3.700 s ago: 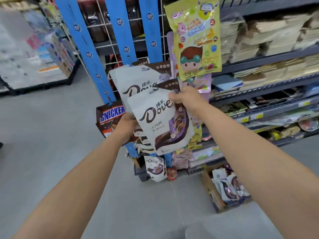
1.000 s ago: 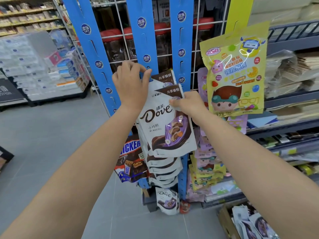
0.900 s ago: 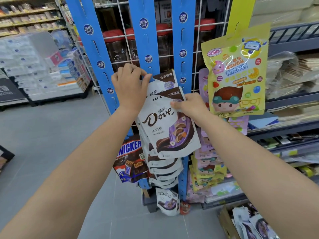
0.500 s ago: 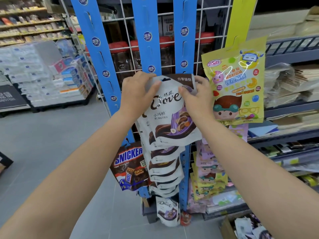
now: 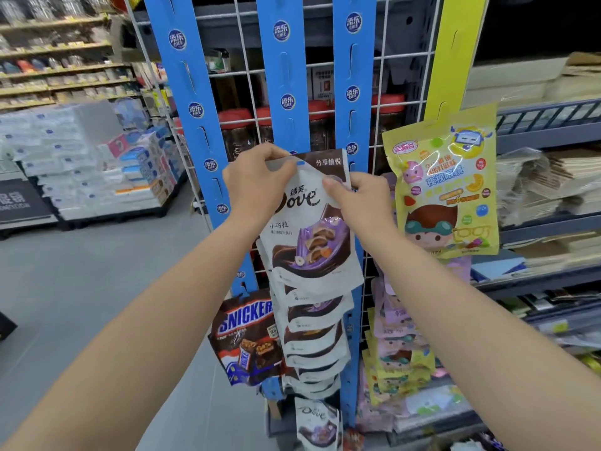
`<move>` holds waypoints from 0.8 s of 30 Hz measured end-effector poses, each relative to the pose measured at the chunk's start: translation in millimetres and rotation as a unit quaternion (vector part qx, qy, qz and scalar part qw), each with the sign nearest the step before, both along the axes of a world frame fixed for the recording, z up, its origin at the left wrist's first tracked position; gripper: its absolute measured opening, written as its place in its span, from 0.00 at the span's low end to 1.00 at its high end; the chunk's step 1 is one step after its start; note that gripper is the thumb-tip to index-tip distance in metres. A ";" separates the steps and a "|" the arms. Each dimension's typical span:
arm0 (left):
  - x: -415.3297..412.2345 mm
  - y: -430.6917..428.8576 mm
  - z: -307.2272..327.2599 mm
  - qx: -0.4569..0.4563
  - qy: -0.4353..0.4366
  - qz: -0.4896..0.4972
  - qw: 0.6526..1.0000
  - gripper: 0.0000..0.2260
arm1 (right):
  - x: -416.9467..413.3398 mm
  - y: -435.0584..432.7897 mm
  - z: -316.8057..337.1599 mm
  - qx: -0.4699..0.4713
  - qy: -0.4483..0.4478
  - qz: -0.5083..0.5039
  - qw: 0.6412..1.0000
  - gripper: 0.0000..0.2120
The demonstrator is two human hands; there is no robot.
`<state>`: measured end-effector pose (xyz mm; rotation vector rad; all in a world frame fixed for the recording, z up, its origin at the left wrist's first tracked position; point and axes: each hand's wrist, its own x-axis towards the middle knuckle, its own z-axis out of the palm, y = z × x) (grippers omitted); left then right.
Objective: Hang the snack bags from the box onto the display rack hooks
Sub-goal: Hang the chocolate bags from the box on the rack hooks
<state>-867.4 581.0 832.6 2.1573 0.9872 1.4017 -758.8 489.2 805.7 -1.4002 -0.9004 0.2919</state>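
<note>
Across the wire display rack [image 5: 400, 76] three blue hanging strips are fixed. The middle strip [image 5: 286, 60] carries a column of hung Dove bags [image 5: 312, 340], with a Snickers bag [image 5: 247, 340] just beside them on the left. Above that column one more Dove bag [image 5: 309, 229] is held flat against the strip. Its top left corner is pinched by the left hand [image 5: 257, 180], and its upper right edge is gripped by the right hand [image 5: 361, 196], the thumb laid on the front. A small blue tab [image 5: 300, 163] shows at the hang hole, though whether it is fully through cannot be told. The hanging step is therefore judged nearly done. Next, the header should be pushed home over the tab and both grips eased off together, lest the bag slip.
</note>
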 end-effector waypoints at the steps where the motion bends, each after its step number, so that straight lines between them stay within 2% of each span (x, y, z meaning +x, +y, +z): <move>1: 0.1 -0.1 -0.4 0.007 -0.006 0.002 1.000 0.05 | 1.4 -0.3 -1.1 -0.003 0.002 -0.002 1.000 0.15; 4: 1.7 2.1 3.5 0.033 -0.030 0.023 0.999 0.07 | 6.2 -4.3 -3.7 -0.009 0.001 -0.011 1.000 0.13; 7: 3.8 10.7 12.4 0.060 -0.057 0.028 0.996 0.09 | 13.5 -6.2 -5.6 0.018 0.024 -0.041 0.999 0.07; 12: 12.4 13.5 24.5 0.105 -0.036 0.061 0.992 0.08 | 19.1 -3.0 11.8 0.028 0.017 -0.064 0.997 0.02; 17: 17.7 18.9 31.2 0.097 -0.016 0.076 0.992 0.09 | 22.2 -2.2 24.6 0.017 0.033 -0.061 0.997 0.10; 24: 18.0 18.6 45.4 0.002 0.009 0.067 0.998 0.05 | 21.1 -2.7 29.2 0.015 0.061 -0.056 0.996 0.10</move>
